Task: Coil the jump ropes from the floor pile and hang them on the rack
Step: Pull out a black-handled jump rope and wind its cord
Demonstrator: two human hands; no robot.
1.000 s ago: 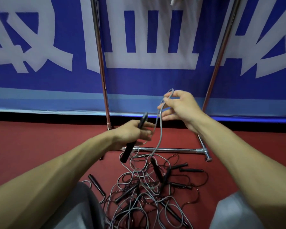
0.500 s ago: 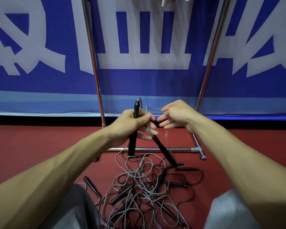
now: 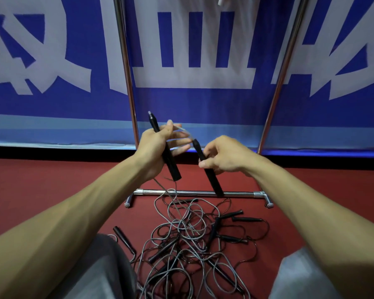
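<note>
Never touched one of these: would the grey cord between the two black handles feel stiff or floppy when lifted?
Probably floppy: the grey cord hangs limp below the left handle into loose floor loops. Likely light: the right hand holds the right handle with fingers alone. It may snag in the tangled pile.

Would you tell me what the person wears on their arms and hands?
Nothing visible: the left hand and right hand are bare, with no gloves, rings or watch in view. The left forearm and right forearm show no sleeve within the frame.
</note>
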